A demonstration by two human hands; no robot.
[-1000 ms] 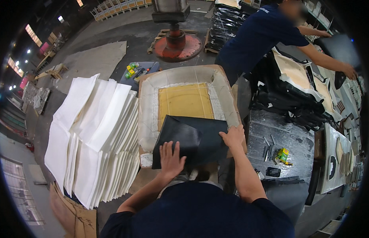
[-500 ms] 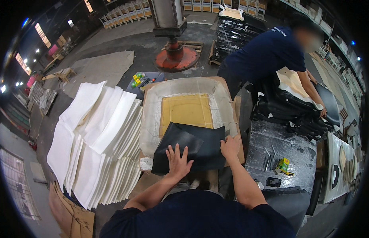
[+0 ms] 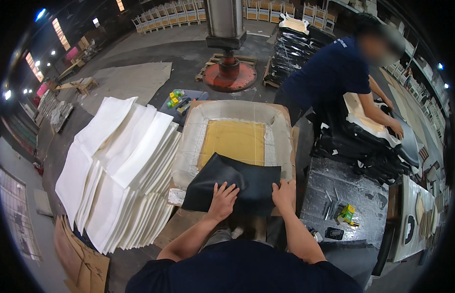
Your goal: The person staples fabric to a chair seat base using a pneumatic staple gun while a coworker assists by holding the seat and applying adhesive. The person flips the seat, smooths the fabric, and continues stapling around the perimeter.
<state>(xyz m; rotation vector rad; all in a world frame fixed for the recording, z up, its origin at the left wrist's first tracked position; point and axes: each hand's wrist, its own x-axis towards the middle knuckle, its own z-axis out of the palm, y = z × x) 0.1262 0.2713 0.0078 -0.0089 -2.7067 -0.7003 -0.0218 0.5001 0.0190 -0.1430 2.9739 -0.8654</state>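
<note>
A black leather-like sheet (image 3: 257,183) lies across the near part of a padded, pale-lined square piece (image 3: 186,146), which has a yellow panel (image 3: 232,141) in its middle. My left hand (image 3: 222,201) rests on the sheet left of its centre, fingers stretched out and pressing its surface. At the sheet's right edge, my right hand (image 3: 284,196) is closed on the edge, with the fingertips partly hidden. The sheet's near edge hangs over the front of the padded piece.
White padding sheets (image 3: 130,146) are stacked high at my left. On the right stands a wrapped table (image 3: 318,195) with a yellow-green box (image 3: 347,213) and thin rods. Beyond it, a co-worker (image 3: 330,68) reaches over black covers (image 3: 340,141). A red-based column (image 3: 230,75) stands ahead.
My left hand has slid slightly right on the black sheet, and its fingers have come closer together. The sheet's left part lies flatter. The co-worker still leans over the black covers.
</note>
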